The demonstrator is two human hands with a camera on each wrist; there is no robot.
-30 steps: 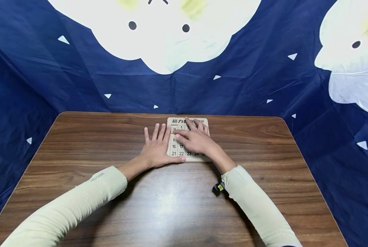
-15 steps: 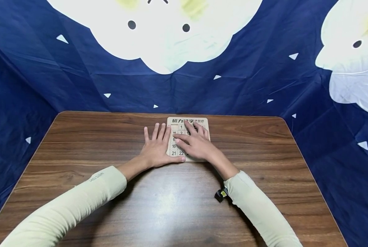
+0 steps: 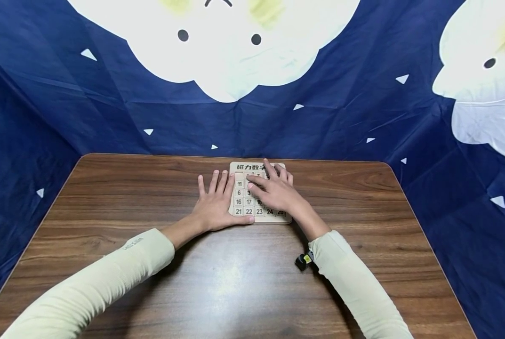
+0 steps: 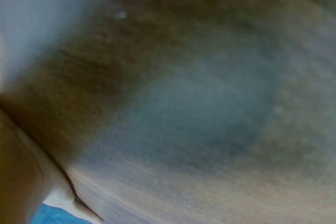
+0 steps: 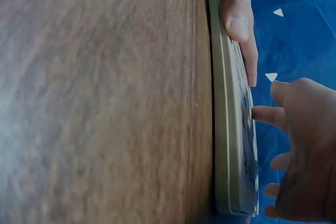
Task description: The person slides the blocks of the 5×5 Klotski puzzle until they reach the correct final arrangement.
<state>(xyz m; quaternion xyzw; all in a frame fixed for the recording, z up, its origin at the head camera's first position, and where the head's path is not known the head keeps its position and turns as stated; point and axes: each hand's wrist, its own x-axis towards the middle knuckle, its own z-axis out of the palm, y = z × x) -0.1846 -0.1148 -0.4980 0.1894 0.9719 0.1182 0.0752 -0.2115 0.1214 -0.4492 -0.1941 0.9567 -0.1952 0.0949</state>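
Number board (image 3: 273, 220), a flat, pale, wood-coloured rectangle with rounded corners and dark characters printed along its far edge, lies near the far edge of your brown wood-grained worktop (image 3: 218, 287), slightly right of midway between the far corners. Your left hand (image 3: 212, 208) is spread wide at the board's left edge, index finger along that side and thumb tip on the near border. Your right hand (image 3: 276, 194) reaches over the board from the right, its fingers apart and gripping nothing; from the right wrist, one fingertip is seen touching the board's face. Of the pale square number tiles (image 3: 249, 202), you can read 11, 6, 16 and 21 down the left side, and 21, 22, 23, 24 along the near row; your right hand covers several others. You wear pale cream sleeves (image 3: 95, 278), with a small black device (image 3: 301, 262) at the right cuff. Navy fabric (image 3: 108, 120) printed with white clouds stands beyond the worktop's far edge.
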